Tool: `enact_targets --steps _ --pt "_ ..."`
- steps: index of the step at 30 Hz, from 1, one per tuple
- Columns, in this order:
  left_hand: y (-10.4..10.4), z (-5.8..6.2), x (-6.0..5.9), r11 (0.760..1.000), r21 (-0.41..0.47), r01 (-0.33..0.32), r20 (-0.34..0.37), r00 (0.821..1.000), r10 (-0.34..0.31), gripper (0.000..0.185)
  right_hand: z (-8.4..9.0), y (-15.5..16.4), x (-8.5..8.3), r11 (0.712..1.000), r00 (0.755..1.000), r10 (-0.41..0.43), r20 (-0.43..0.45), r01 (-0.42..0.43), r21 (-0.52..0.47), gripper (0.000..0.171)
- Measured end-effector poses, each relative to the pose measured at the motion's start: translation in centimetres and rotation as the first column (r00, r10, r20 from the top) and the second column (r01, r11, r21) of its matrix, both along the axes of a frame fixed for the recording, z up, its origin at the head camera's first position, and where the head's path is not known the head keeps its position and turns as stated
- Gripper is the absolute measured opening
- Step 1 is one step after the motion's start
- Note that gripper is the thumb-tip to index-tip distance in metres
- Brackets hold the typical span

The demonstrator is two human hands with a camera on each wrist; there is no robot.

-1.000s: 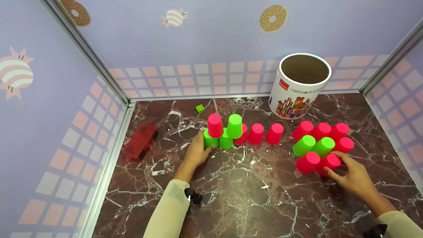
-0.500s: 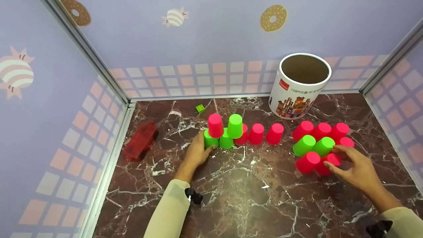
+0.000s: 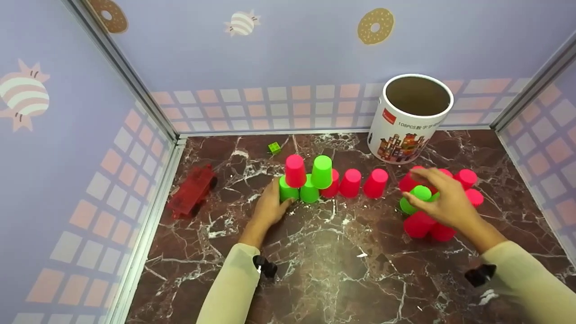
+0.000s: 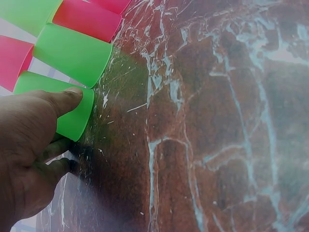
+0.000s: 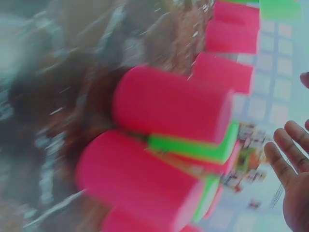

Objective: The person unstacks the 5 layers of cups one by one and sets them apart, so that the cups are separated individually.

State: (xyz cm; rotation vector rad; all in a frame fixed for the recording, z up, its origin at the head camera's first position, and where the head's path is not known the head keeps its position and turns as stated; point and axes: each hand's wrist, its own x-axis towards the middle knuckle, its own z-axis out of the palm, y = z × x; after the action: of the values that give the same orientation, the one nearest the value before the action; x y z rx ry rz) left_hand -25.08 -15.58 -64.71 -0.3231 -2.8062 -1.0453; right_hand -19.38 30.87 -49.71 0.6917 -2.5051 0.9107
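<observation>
My left hand (image 3: 268, 204) grips an upside-down green cup (image 3: 288, 191) at the left end of a row. In the left wrist view its thumb (image 4: 70, 99) lies across that green cup (image 4: 75, 118). A second green cup (image 3: 309, 192) and several pink-red cups (image 3: 350, 183) continue the row. On top sit a pink-red cup (image 3: 295, 171) and a green cup (image 3: 322, 172). My right hand (image 3: 447, 200) hovers with spread fingers over a cluster of pink-red and green cups, partly hiding them. The cluster's front pink-red cup (image 5: 174, 104) shows large and blurred in the right wrist view.
A white cardboard bucket (image 3: 407, 130) stands at the back right, behind the cluster. A red toy vehicle (image 3: 193, 191) lies at the left by the wall. One small green block (image 3: 274, 148) is near the back edge. Patterned walls enclose the marbled table (image 3: 333, 270).
My right hand has risen off the front right of the cluster and shifted left and away over its middle. The left hand keeps its grip on the green cup; the stacked cups stay put.
</observation>
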Motion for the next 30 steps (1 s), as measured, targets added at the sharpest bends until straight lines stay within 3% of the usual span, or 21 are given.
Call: enact_targets --steps 8,17,21,27,30 --pt "0.0 0.0 0.2 1.000 -0.012 -0.017 0.029 0.999 0.017 0.074 1.1 -6.1 -3.4 0.992 0.995 0.092 0.031 -0.094 0.081 0.066" --pt "-0.2 0.0 -0.2 0.999 -0.041 -0.019 0.081 0.996 0.022 0.076 1.8 -11.9 -5.4 0.983 0.967 0.096 0.237 -0.130 0.133 0.079" --pt "-0.1 -0.1 -0.3 0.999 -0.042 -0.018 0.079 0.997 0.022 0.076 1.7 -14.3 -6.0 0.976 0.953 0.105 0.285 -0.153 0.154 0.084" --pt "0.0 -0.2 -0.2 1.000 -0.008 -0.012 0.003 1.000 0.012 0.075 1.1 -16.8 -6.8 0.980 0.954 0.132 0.269 -0.167 0.111 0.087" --pt "0.0 -0.4 -0.2 1.000 -0.013 -0.013 0.006 1.000 0.013 0.075 0.7 -17.5 -7.0 0.977 0.957 0.156 0.244 -0.185 0.102 0.081"
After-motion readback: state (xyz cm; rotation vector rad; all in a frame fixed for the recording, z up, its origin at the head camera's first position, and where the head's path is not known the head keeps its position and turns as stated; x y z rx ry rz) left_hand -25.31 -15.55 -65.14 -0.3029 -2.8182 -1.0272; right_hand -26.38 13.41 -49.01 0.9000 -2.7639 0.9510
